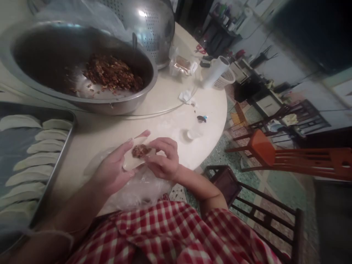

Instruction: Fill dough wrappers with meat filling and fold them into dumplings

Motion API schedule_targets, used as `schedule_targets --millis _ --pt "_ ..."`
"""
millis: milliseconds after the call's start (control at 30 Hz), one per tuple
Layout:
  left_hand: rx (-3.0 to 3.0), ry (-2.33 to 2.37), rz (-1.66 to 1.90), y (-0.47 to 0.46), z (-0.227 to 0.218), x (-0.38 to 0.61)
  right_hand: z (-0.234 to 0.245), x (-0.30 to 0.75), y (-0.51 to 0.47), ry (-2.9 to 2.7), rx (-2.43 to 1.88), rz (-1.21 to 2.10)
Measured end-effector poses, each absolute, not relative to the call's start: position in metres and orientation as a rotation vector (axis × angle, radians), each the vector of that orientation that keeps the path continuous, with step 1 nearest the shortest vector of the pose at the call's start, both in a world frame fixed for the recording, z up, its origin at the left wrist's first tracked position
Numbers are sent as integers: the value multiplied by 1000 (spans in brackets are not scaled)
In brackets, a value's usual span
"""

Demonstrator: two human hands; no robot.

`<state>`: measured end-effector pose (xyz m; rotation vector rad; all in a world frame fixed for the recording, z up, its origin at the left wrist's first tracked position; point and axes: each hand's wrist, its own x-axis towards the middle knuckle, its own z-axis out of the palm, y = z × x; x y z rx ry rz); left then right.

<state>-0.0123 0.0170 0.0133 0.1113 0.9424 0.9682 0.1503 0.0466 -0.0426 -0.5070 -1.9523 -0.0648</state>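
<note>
A dumpling wrapper (128, 162) lies across the fingers of my left hand (114, 170), with a brown lump of filling (140, 150) in its middle. Pinching the wrapper's right edge are the thumb and fingers of my right hand (166, 157). The wrapper is unsealed, its filling showing from above. Beyond my hands stands a large metal bowl (115, 106) with more chopped brown filling (110, 73) heaped inside. To the left, a metal tray (72, 123) bears several folded dumplings (41, 159) in rows.
Behind the bowl leans a perforated metal colander (152, 29). Crumpled clear plastic (143, 187) lies at the table's near edge. Farther right are a wrapped package (183, 65), a white roll (217, 71), a small basket (227, 79) and red scissors (200, 49). Chairs (262, 146) stand beyond the rounded edge.
</note>
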Motion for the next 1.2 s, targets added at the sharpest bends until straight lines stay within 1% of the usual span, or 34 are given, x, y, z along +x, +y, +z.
schedule_targets --millis 200,300,500,867,1000,1200 --pt "376 914 958 11 -12 -16 -31 145 44 -1950 -600 -26" --pt "428 881 928 9 -18 -15 -29 144 43 -1926 -588 -22" --pt "411 980 925 9 -18 -14 -33 146 42 -1945 -619 35" --pt "587 866 917 9 -19 -13 -28 144 42 -1860 -655 45" --pt "550 840 917 9 -19 -14 -29 144 42 -1846 -673 65" --pt "434 790 881 9 -19 -15 -37 150 42 -2072 -841 123"
